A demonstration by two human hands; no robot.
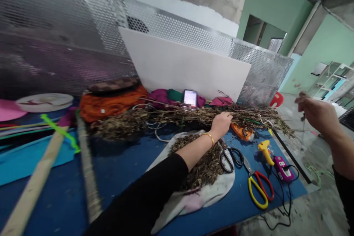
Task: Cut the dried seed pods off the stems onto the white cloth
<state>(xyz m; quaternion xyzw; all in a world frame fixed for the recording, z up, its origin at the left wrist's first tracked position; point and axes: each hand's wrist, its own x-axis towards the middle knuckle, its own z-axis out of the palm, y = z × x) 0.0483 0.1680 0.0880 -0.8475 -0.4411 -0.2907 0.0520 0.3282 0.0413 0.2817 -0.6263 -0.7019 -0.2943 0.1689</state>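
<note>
My left hand [221, 125], with a gold bangle at the wrist, reaches across to the long pile of dried plant stalks [193, 115]. Its fingers are closed on stalks at the near edge. Beyond the table's right edge, my right hand [318, 114] is raised, its fingers pinched on a small dried plant sprig, which is blurred; bits hang in the air beside it. Under my left forearm, crumbled dried leaves [204, 169] lie on a white cloth [218, 191]. Black-handled scissors [228, 156] rest at the heap's right side, near my left wrist.
Scissors with red and yellow handles [260, 190], a yellow glue gun [266, 152], a purple power strip [283, 169] and an orange packet [242, 132] lie rightward. A phone [190, 98] stands before a white board [188, 66]. Wooden sticks [35, 188] and orange fabric [110, 103] are left.
</note>
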